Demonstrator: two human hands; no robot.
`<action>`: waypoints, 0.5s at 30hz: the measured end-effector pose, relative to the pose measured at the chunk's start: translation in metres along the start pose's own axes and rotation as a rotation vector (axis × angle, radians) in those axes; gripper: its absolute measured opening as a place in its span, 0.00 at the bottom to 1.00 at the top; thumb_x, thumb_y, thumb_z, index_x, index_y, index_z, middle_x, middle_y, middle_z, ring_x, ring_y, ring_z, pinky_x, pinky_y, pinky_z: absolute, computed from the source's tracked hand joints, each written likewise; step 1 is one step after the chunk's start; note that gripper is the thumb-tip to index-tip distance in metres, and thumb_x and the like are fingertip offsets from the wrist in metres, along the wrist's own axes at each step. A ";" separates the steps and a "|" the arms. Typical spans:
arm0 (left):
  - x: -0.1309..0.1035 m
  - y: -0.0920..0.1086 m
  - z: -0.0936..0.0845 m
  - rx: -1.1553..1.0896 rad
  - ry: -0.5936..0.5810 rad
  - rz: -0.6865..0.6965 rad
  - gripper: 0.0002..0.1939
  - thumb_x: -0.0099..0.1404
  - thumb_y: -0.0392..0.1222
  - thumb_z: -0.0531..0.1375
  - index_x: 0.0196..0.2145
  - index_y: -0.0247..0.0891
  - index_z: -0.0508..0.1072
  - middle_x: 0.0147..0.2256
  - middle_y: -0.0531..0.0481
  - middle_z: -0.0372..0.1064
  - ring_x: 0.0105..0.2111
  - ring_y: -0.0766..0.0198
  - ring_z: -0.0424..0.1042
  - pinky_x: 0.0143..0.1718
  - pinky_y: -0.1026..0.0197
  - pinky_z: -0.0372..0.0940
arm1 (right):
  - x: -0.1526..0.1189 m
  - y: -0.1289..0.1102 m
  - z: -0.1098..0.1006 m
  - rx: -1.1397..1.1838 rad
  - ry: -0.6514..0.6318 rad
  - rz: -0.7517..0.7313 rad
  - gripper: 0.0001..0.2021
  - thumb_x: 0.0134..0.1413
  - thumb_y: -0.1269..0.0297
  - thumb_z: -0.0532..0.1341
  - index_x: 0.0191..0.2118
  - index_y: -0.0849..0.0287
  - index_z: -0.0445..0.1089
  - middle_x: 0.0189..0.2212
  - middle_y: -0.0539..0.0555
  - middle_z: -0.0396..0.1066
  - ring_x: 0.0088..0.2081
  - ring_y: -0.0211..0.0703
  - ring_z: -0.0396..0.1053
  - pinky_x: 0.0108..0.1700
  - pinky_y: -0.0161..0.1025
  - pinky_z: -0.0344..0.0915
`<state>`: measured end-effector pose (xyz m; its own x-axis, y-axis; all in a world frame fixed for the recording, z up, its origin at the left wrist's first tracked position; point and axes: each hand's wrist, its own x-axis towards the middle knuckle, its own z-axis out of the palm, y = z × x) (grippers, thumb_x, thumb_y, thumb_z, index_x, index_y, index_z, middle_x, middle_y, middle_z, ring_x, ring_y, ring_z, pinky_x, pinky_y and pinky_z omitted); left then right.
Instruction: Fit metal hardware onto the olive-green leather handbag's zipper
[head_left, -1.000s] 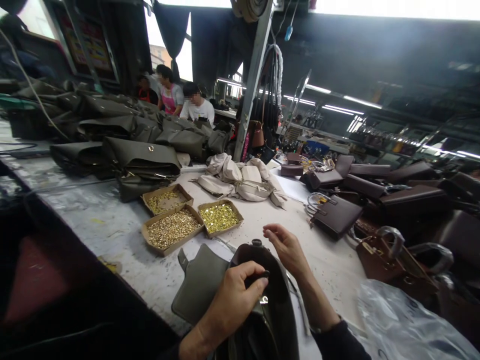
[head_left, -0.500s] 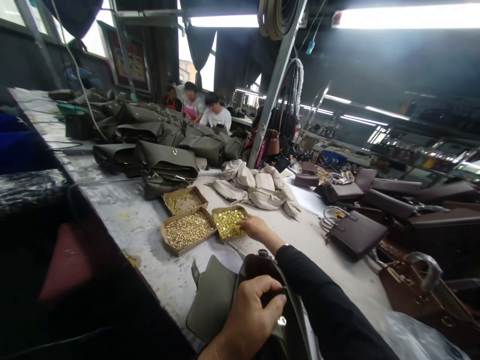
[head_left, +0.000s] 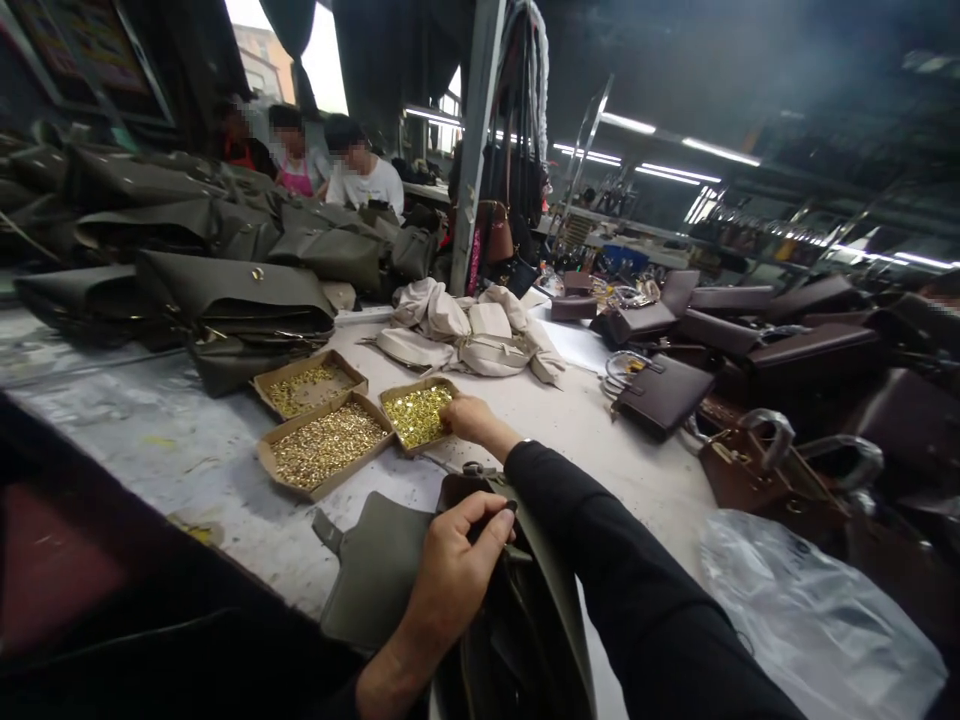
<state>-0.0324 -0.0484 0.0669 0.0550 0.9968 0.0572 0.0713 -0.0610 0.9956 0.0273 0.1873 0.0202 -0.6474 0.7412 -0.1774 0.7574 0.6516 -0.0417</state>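
My left hand [head_left: 456,560] pinches the edge of an open olive-green bag [head_left: 382,555] between thumb and fingers, at the lower middle. The bag's flap lies spread out to the left. Beyond it, my right hand [head_left: 474,418] is at the right edge of a small cardboard tray of shiny gold pieces [head_left: 417,414]; its fingertips are down among the pieces, and what they hold is hidden. Beside that tray stand a tray of rounder gold pieces [head_left: 328,446] and a part-filled tray [head_left: 306,388].
Olive bags [head_left: 240,300] pile up at the left back. Beige cloth pieces [head_left: 480,335] lie behind the trays. Dark brown bags [head_left: 664,395] cover the right side, with clear plastic [head_left: 810,610] nearer. A metal post [head_left: 477,150] rises behind; people [head_left: 367,180] sit beyond.
The view has shifted right, so the trays and bags appear further left. My right hand's fingers are now bent closer together at the tray; my left hand still grips the bag.
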 end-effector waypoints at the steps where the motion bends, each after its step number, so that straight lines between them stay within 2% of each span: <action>1: 0.000 0.000 0.000 0.002 -0.005 -0.003 0.11 0.66 0.47 0.60 0.34 0.37 0.77 0.28 0.52 0.73 0.31 0.62 0.71 0.37 0.63 0.64 | -0.002 -0.001 -0.001 0.000 0.007 -0.001 0.12 0.67 0.58 0.62 0.49 0.59 0.73 0.51 0.56 0.73 0.51 0.49 0.72 0.54 0.53 0.70; 9: -0.003 0.002 0.004 -0.013 -0.013 -0.021 0.12 0.66 0.47 0.59 0.32 0.36 0.76 0.27 0.51 0.73 0.31 0.61 0.70 0.35 0.63 0.64 | -0.003 0.000 0.002 0.032 0.050 0.002 0.15 0.67 0.58 0.62 0.55 0.59 0.70 0.53 0.57 0.71 0.51 0.50 0.72 0.52 0.53 0.72; 15: -0.003 0.003 0.003 -0.031 -0.011 -0.004 0.11 0.67 0.46 0.59 0.33 0.36 0.77 0.28 0.51 0.73 0.32 0.62 0.70 0.36 0.63 0.63 | 0.002 -0.002 0.005 0.074 0.012 0.033 0.12 0.67 0.59 0.62 0.51 0.59 0.72 0.50 0.56 0.73 0.49 0.48 0.73 0.51 0.51 0.73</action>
<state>-0.0292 -0.0520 0.0699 0.0656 0.9965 0.0523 0.0405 -0.0550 0.9977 0.0252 0.1866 0.0154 -0.6224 0.7644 -0.1680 0.7824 0.6132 -0.1087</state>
